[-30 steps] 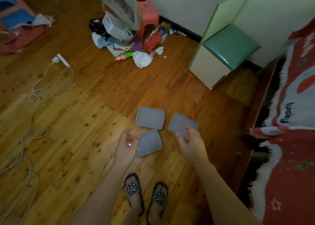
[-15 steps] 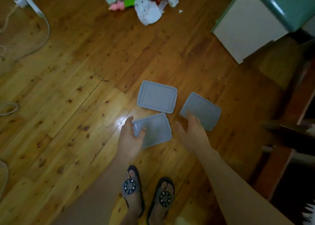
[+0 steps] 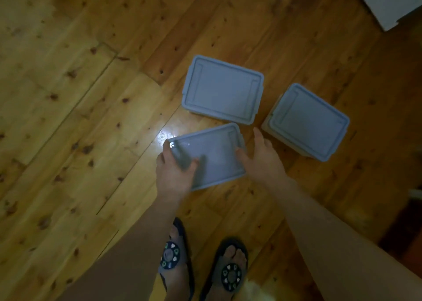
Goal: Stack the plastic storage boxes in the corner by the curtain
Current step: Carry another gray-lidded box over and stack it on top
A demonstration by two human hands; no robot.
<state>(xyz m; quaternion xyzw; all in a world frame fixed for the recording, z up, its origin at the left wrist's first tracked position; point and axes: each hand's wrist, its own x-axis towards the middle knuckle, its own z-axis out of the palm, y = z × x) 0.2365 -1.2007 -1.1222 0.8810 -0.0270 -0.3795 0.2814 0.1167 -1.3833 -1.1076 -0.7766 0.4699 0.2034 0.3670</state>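
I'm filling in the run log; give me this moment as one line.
left hand: grips near box | right hand: holds its other end | two other boxes: on floor, untouched | stack: not begun

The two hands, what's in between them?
The nearest grey-lidded box sits between the left hand and right hand, seen in the head view.

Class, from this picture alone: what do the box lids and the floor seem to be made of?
Nearest box lid: likely plastic, smooth grey-blue, moulded raised rim, slight sheen, gripped by the left hand and right hand. Floor: apparently wood planks with knots and grain, glossy varnish judging by the bright glare.
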